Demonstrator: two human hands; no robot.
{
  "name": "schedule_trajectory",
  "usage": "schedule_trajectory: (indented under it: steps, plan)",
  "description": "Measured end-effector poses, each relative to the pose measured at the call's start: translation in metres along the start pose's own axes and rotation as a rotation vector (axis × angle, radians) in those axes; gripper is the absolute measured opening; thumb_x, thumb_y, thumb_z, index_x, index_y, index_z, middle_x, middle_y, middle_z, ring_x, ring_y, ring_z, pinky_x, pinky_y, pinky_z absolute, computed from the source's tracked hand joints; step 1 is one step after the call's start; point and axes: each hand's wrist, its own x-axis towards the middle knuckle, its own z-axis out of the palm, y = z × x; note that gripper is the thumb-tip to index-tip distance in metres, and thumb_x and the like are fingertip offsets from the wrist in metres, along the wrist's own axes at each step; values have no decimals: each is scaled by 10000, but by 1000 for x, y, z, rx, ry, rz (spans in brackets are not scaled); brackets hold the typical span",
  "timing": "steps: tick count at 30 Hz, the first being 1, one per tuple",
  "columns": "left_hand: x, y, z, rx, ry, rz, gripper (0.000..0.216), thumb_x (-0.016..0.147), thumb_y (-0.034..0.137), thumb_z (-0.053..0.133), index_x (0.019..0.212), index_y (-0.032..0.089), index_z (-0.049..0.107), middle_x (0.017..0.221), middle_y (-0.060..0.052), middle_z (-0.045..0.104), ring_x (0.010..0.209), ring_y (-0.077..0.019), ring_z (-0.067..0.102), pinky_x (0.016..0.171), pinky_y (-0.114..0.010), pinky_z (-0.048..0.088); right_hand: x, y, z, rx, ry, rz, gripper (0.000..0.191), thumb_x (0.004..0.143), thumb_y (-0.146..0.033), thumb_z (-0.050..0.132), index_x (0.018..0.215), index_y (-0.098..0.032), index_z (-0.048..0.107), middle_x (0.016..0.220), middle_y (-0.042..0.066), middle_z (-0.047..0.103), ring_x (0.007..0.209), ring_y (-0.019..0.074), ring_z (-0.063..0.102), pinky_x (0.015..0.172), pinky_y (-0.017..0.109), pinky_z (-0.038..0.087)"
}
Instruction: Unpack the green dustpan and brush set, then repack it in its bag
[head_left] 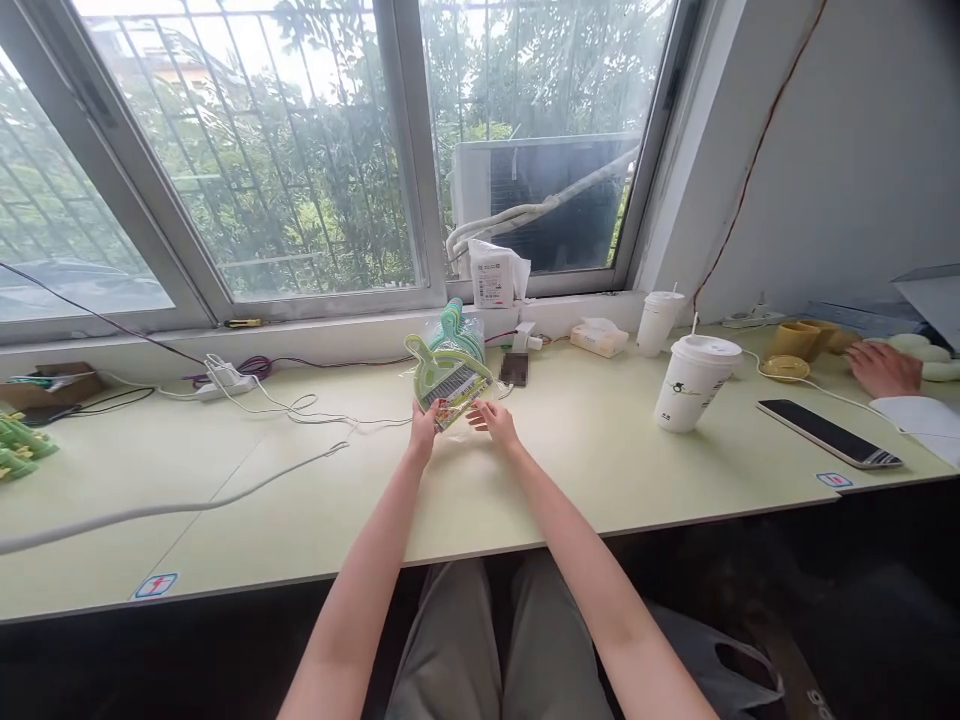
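A small green dustpan-and-brush set (444, 377) in a clear plastic wrapper is lifted a little above the pale green desk (315, 500), in the middle. My left hand (424, 433) grips its lower left corner. My right hand (491, 419) touches the wrapper's lower right edge, fingers apart. Behind the set lies a pile of more teal and green sets (456, 328) against the window sill.
Two white lidded cups (692, 383) (658, 322) stand at the right, with a phone (828, 433), a tissue pack (598, 337) and yellow bowls (796, 341). Another person's hand (883, 368) rests at the far right. A power strip (222, 377) and cables (225, 480) lie at the left.
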Motion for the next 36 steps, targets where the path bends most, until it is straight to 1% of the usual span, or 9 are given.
schedule_trajectory:
  steps: [6,11,15,19,22,25,29,32,36]
  plan:
    - [-4,0,-5,-172,-54,-38,537,826,453,638,1293,275,441,1266,-53,614,1154,-203,605,993,-380,511,18,4,-25,290,36,189,411,656,-522,758,847,-185,621,842,76,736,791,199,717,746,306,533]
    - [-6,-5,3,-159,-211,-183,617,832,534,603,1358,291,391,1283,-82,609,1108,-233,634,945,-426,525,14,-2,-29,345,110,108,459,599,-448,796,931,-182,624,957,55,719,908,190,673,796,292,524]
    - [-3,-7,-1,-64,-337,-245,592,850,622,494,1242,180,528,1143,-141,673,1041,-246,659,951,-417,506,14,-3,-29,471,124,125,402,627,-414,773,909,-189,597,893,18,698,835,156,651,735,267,534]
    - [6,-11,-11,71,-184,-184,445,851,524,525,1078,147,589,1022,-120,700,961,-215,669,925,-376,513,11,-3,-36,526,-16,193,267,666,-303,737,867,-185,605,855,10,688,796,146,648,708,264,555]
    - [9,-12,-16,127,-98,-193,448,860,512,517,1124,153,558,952,-104,700,861,-202,678,861,-387,536,10,-2,-40,544,-103,218,307,621,-144,728,901,-196,612,822,-10,689,787,148,660,729,281,572]
    - [6,-9,-16,119,-142,-197,579,848,477,564,1351,231,421,974,-66,693,804,-182,677,830,-392,544,13,2,-40,529,-29,214,362,599,-75,747,917,-192,620,837,-2,705,791,153,672,742,285,585]
    - [0,-2,-14,51,-268,-148,784,804,367,636,1478,399,236,1109,-20,668,876,-159,674,856,-379,536,18,9,-36,534,94,182,278,649,-195,797,872,-165,632,860,34,720,786,160,682,785,309,594]
    - [1,-1,-15,1,-195,-97,679,799,365,633,1432,358,388,1109,-40,675,963,-172,659,860,-361,532,19,13,-32,492,189,131,349,609,-260,839,874,-164,632,854,27,721,780,163,680,774,323,601]
    - [8,-3,-24,-71,107,-23,412,830,433,585,1117,152,674,1010,-115,706,946,-195,665,848,-358,535,19,13,-29,388,145,83,433,533,-293,881,873,-155,653,856,35,729,816,188,682,763,345,608]
